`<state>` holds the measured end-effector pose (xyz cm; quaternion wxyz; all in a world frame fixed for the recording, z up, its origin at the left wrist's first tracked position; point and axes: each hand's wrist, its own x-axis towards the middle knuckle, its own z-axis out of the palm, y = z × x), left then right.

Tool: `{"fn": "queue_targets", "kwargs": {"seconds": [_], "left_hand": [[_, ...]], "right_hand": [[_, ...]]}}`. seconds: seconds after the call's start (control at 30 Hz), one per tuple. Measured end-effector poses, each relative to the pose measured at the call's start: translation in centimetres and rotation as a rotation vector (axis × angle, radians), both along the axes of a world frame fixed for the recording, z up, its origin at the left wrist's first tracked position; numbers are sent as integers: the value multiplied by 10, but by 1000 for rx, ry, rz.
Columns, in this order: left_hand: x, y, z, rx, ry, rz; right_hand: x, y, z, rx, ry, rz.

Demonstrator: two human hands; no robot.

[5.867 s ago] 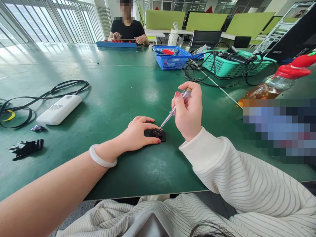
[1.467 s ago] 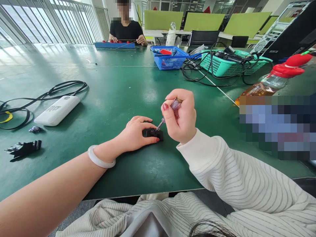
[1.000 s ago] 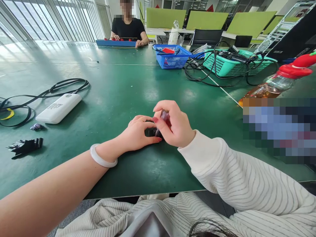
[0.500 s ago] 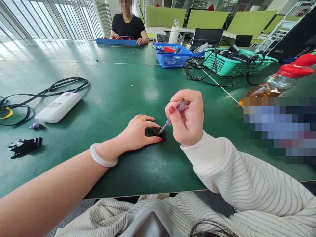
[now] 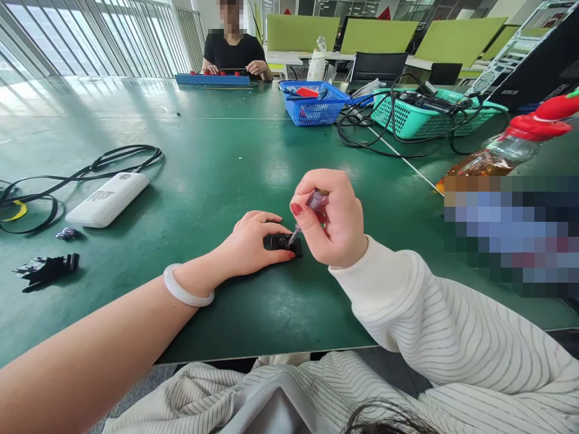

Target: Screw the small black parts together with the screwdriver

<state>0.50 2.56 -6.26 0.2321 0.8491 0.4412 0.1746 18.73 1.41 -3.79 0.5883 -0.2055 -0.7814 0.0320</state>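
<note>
My left hand point(image 5: 256, 241) holds a small black plastic block point(image 5: 296, 247) down on the green table, thumb along its near side and index finger along its far side. Part of the block is hidden under the palm. In my right hand point(image 5: 332, 217) is a screwdriver point(image 5: 315, 200) with a clear purplish handle, gripped in a closed fist with the thumb along it. The shaft slants down to the left, and its tip meets the top of the black block. What exactly the tip touches there is too small to make out.
On the left lie a white power bank point(image 5: 108, 200), a black cable point(image 5: 104, 160), a small shiny lump point(image 5: 67, 233) and black scraps point(image 5: 47, 271). Farther off are a blue basket point(image 5: 314, 111), a teal basket point(image 5: 420, 120) and a bottle point(image 5: 502, 147). A person point(image 5: 233, 51) sits opposite.
My right hand has swung left and back with the screwdriver, turning it about the block, and now leans closer over it again. My left hand has stayed on the block.
</note>
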Motion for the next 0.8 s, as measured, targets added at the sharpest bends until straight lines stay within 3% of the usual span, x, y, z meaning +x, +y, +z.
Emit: {"fn": "queue_targets", "kwargs": {"seconds": [0.2,0.4,0.8], "left_hand": [[-1,0,3,-29,30,-34],[-2,-3,4,-14,17,-23],[-1,-5,9,170,-15,53]], "right_hand": [[0,2,0,8,25,-41],[4,7,-3,112,22,-104],[6,11,-1,208,18,-141]]}}
